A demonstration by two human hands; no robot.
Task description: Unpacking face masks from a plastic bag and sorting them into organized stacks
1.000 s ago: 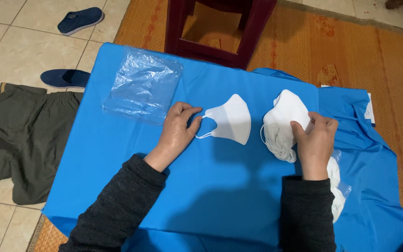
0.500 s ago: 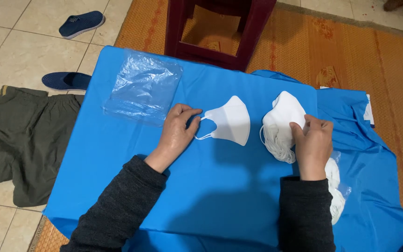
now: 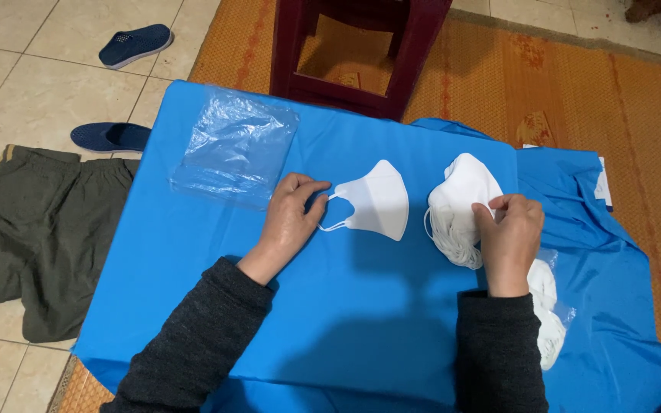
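1. A single white mask (image 3: pixel 376 201) lies flat on the blue cloth (image 3: pixel 361 306), folded in half so it shows a curved front edge and a pointed top corner; its thin white ear loop sticks out on the left side.
2. The left hand (image 3: pixel 288 222) rests palm down just left of that mask, its fingers curled loosely and the fingertips touching the ear loop; whether they pinch it cannot be told.
3. The right hand (image 3: pixel 510 237) sits on a stack of white masks (image 3: pixel 457 203), thumb and forefinger pinched together on the top edge of the stack. The stack looks thick, with many bunched ear loops hanging at its lower edge.
4. The single mask and the stack lie near each other in the middle of the cloth, not touching.
5. More white masks in a clear wrapper (image 3: pixel 548 317) lie beside the right wrist.
6. An empty-looking clear plastic bag (image 3: pixel 235 145), crinkled, lies on the cloth beyond the left hand.
7. On the floor at left lie dark green trousers (image 3: pixel 24 237) and two blue shoes (image 3: pixel 135 44).
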